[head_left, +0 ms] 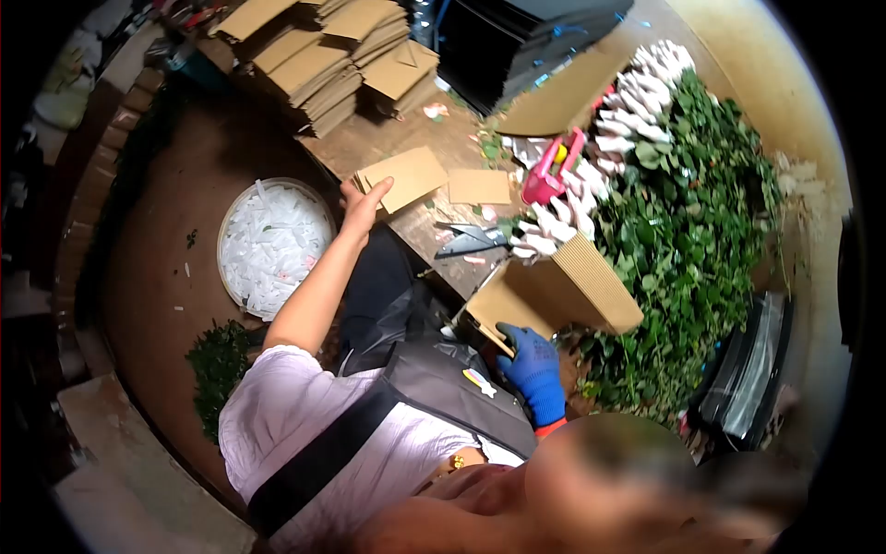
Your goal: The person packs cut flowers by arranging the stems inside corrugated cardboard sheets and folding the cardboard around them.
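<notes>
My left hand point(363, 208), bare, grips a small stack of cardboard pieces point(406, 177) over the near edge of the wooden table. Beside that stack another flat cardboard piece point(480, 186) lies on the table. My right hand point(531, 367) wears a blue glove, its fingers closed on the edge of a folded corrugated cardboard sheet point(544, 291), which stands partly open next to the leafy stems. Between my hands, scissors point(469, 241) with dark handles rest on the table. A pink tool point(552, 171) with a yellow part lies further back.
Piled leafy stems point(669, 240) with white-covered heads point(637, 106) fill the right side. Cardboard stacks point(323, 60) stand at the table's back left. A round basket point(224, 245) of white scraps sits on the floor at left. A black crate point(484, 42) is behind the table.
</notes>
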Available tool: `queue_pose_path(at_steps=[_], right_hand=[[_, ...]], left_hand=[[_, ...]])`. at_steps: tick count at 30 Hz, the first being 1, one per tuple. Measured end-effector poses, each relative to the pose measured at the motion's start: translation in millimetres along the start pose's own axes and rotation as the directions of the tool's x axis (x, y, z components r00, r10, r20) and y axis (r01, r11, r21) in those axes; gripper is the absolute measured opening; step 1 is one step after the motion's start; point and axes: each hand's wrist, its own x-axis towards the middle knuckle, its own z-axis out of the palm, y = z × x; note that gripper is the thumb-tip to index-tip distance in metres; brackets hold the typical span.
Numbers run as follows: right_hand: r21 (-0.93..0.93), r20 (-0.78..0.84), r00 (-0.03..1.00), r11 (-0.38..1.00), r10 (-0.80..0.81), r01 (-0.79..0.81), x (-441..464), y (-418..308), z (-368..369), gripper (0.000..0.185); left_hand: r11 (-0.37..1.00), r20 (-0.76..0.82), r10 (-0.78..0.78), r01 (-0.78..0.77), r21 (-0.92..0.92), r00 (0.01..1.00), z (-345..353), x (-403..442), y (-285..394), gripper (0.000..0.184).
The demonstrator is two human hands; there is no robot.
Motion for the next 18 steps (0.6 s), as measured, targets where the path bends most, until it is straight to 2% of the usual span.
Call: queue_pose_path(at_steps=[1, 2, 3, 5, 6, 7, 8, 9, 10, 11, 13, 14, 16, 17, 18], right_hand=[[-0.013, 0.021, 1.000, 1.000, 0.016, -0.016, -0.5, 1.9, 0.8, 0.046], [-0.013, 0.047, 0.998, 0.999, 0.035, -0.034, 0.6, 2.0, 0.4, 0.047], [-0.011, 0.037, 0.999, 0.999, 0.031, -0.030, 1.4, 1.0, -0.9, 0.047], [-0.002, 0.019, 1.000, 1.000, 0.024, -0.024, -0.8, -1.0, -2.7, 0.047], [0.014, -0.002, 1.000, 1.000, -0.010, 0.010, -1.2, 2.6, -0.5, 0.048], [0.046, -0.005, 1.000, 0.999, -0.021, 0.021, -2.0, 4.5, 0.1, 0.049], [0.078, -0.011, 0.999, 0.996, -0.033, 0.033, -2.0, 5.7, -0.4, 0.051], [0.110, -0.017, 0.999, 0.993, -0.044, 0.046, -2.1, 6.2, -1.5, 0.052], [0.213, -0.014, 0.999, 0.976, -0.051, 0.053, -3.5, 3.7, -8.7, 0.060], [0.293, -0.033, 0.997, 0.953, -0.069, 0.075, -4.8, 2.1, -14.9, 0.062], [0.318, -0.066, 0.990, 0.938, -0.124, 0.139, -5.4, 8.2, -15.8, 0.066], [0.394, -0.060, 0.993, 0.911, -0.105, 0.120, -7.4, 10.1, -19.8, 0.066], [0.538, -0.047, 0.996, 0.839, -0.074, 0.088, -11.7, 10.6, -35.2, 0.065], [0.566, -0.104, 0.993, 0.817, -0.058, 0.107, -13.2, 11.5, -42.1, 0.063], [0.593, -0.160, 0.986, 0.795, -0.040, 0.129, -13.9, 12.6, -49.4, 0.061]], left_hand=[[0.983, -0.012, -0.109, 0.109, 0.146, 0.994, 7.0, -2.8, -4.4, 0.108], [0.974, -0.006, -0.082, 0.081, 0.211, 0.997, 12.1, -3.0, -6.4, 0.119], [0.957, -0.003, -0.131, 0.127, 0.263, 0.991, 15.4, -2.9, 4.9, 0.123], [0.909, -0.101, -0.104, 0.135, 0.395, 0.989, 29.2, -1.4, 16.6, 0.123], [0.867, -0.111, 0.060, 0.003, 0.498, 0.992, 33.0, 2.6, 9.1, 0.128], [0.775, -0.086, 0.342, -0.229, 0.589, 0.936, 36.6, -0.6, 12.2, 0.126], [0.617, 0.054, 0.481, -0.382, 0.688, 0.875, 36.2, -1.5, 17.6, 0.122], [0.425, 0.210, 0.585, -0.517, 0.743, 0.783, 35.9, -11.2, 40.1, 0.117], [0.217, 0.360, 0.589, -0.571, 0.792, 0.724, 37.7, -19.5, 60.5, 0.107], [0.218, 0.421, 0.494, -0.577, 0.787, 0.761, 40.0, -17.8, 65.9, 0.106], [0.224, 0.513, 0.288, -0.577, 0.785, 0.809, 39.4, -4.8, 72.0, 0.105], [0.217, 0.527, 0.365, -0.620, 0.754, 0.768, 38.7, 4.9, 63.1, 0.106], [0.235, 0.521, 0.321, -0.600, 0.765, 0.790, 39.3, 7.7, 75.0, 0.103], [0.243, 0.517, 0.295, -0.586, 0.773, 0.804, 39.6, 6.1, 80.3, 0.102], [0.314, 0.492, 0.425, -0.633, 0.707, 0.760, 39.7, 3.1, 82.6, 0.097]])
